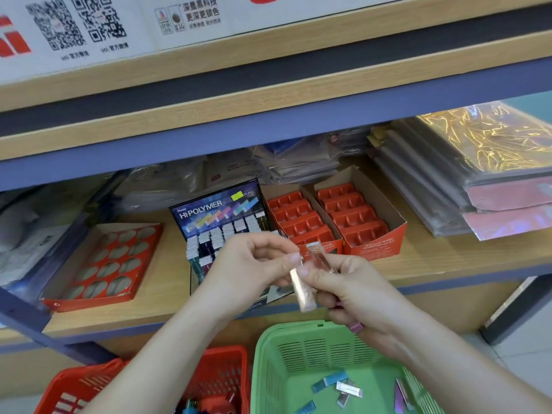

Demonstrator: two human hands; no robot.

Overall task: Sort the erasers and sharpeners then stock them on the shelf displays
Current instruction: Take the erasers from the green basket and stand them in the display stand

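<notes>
Holding: two pink erasers (pixel 303 291), caught between both hands just in front of the shelf (pixel 433 258) edge.
Left hand (pixel 257 264): thumb and fingertips pinching the pink erasers.
Right hand (pixel 355 294): fingers curled round the same pair.
Display box (pixel 221 210): Hi-Polymer, on the shelf behind the hands, partly stocked.
Sharpener boxes (pixel 352 222): orange, just right of it.
Green basket (pixel 298 354): below the hands, loose erasers (pixel 328 380) inside.

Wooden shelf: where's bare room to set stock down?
Wooden shelf is bare between the red oval-hole cardboard tray and the dark Hi-Polymer eraser display box, and right of the orange cardboard sharpener boxes. Crowded: plastic-wrapped packs behind, glossy sheet stacks right.
</notes>
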